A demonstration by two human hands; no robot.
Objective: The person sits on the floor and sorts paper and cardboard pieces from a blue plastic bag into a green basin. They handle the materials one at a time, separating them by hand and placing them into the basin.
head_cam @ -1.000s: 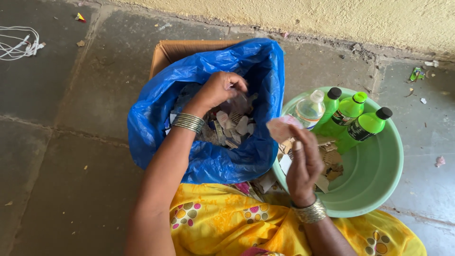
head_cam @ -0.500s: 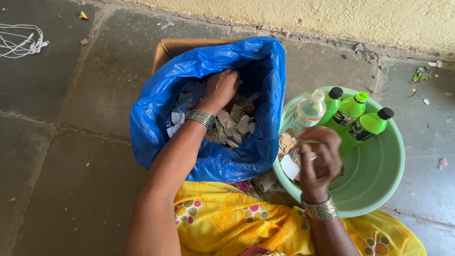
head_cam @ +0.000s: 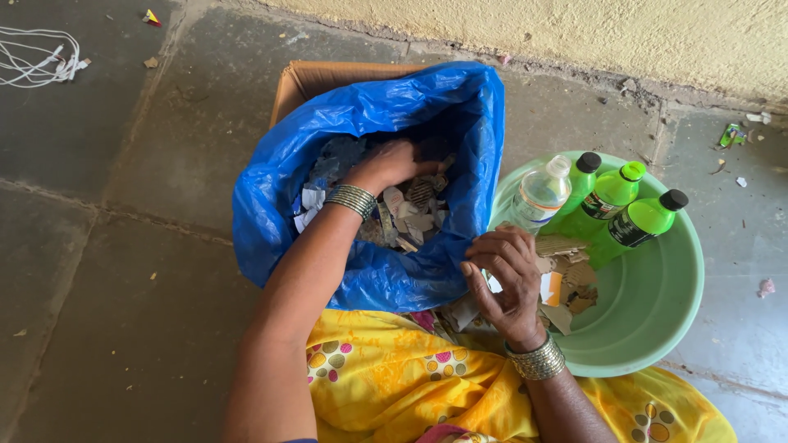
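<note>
My left hand (head_cam: 392, 165) reaches down into a blue plastic bag (head_cam: 369, 275) that lines a cardboard box (head_cam: 316, 79). Its fingertips are buried among the torn paper scraps (head_cam: 414, 217) inside, so its grip is hidden. My right hand (head_cam: 506, 275) hovers at the near left rim of a green plastic basin (head_cam: 657, 328), fingers loosely curled and apart, nothing seen in them. Paper and card scraps (head_cam: 574, 279) lie in the basin just right of that hand.
A clear bottle (head_cam: 538, 197) and three green bottles (head_cam: 607, 201) lean inside the basin's far side. A white cable (head_cam: 37, 57) lies on the stone floor at far left. A yellow wall (head_cam: 574, 33) runs behind. My yellow patterned garment (head_cam: 394, 385) covers my lap.
My right hand held a pinkish scrap up, brought it down to the basin, and now sits lower at the rim without it. My left hand pushed deeper and rightward into the bag.
</note>
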